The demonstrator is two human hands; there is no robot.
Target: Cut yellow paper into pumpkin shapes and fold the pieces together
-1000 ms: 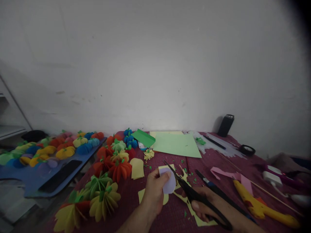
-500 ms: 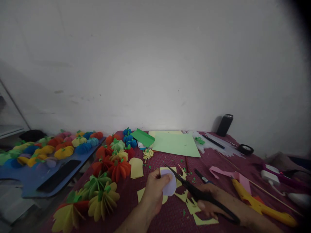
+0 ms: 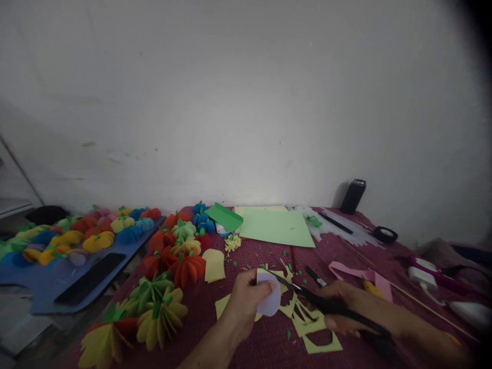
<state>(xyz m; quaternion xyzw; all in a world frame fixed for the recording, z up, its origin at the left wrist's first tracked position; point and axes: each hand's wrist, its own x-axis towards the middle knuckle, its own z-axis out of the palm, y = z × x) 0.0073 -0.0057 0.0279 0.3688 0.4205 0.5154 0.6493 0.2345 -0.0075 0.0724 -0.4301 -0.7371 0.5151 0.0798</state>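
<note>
L hand, lwr ctr of frame, pinches a lilac paper pc btwn thumb & fingers, w/ a pale yellow pc showing behind its top edge; R hand, lwr ctr-right, is wrapped round the handles of black scissors, blades pointing up-left at the upr right edge of the held paper; can't tell how far apart the blades are, nor if they touch it; lilac pc is just right of L thumb, above the maroon cloth.

Yellow offcuts lie below R hand, bottom ctr-right, one w/ a rounded hole; more yellow paper sits partly under L hand; a yellow stack is further up-left; tiny green snips are scattered abt mid-frame; pale green sheet lies at ctr, w/ a darker green folded pc by its left edge.

Lwr left: pumpkin-like paper shapes, e.g. an orange one & a yellow one; far left, a blue tabletop carries many more, plus a flat black slab.

Right side: pink strip near R wrist; tape roll & black can further up.
</note>
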